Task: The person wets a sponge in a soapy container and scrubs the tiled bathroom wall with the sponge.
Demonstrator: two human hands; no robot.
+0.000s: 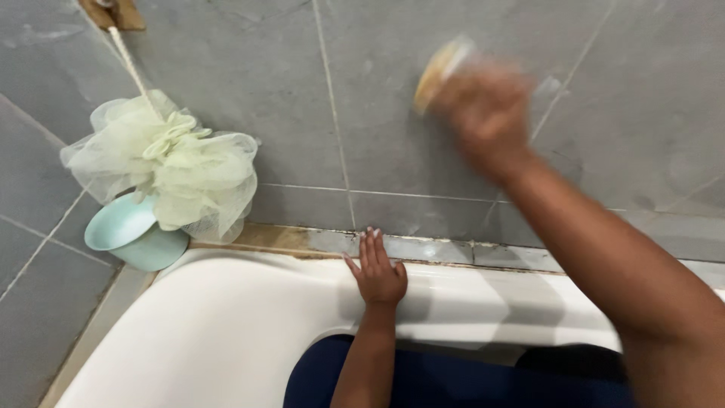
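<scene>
My right hand (483, 113) is raised against the grey tiled wall (257, 91), gripping a yellowish scrubbing sponge (440, 69); hand and sponge are motion-blurred. My left hand (376, 272) lies flat, fingers together, on the white bathtub rim (249, 283) where it meets the wall, holding nothing. Dark blue clothing (423, 381) shows inside the tub below my arms.
A pale green mesh bath puff (170, 162) hangs by a cord from a wooden hook at the upper left. Under it a light blue bowl (132, 230) rests in the tub's corner. Grimy caulk runs along the tub's back edge (438, 249).
</scene>
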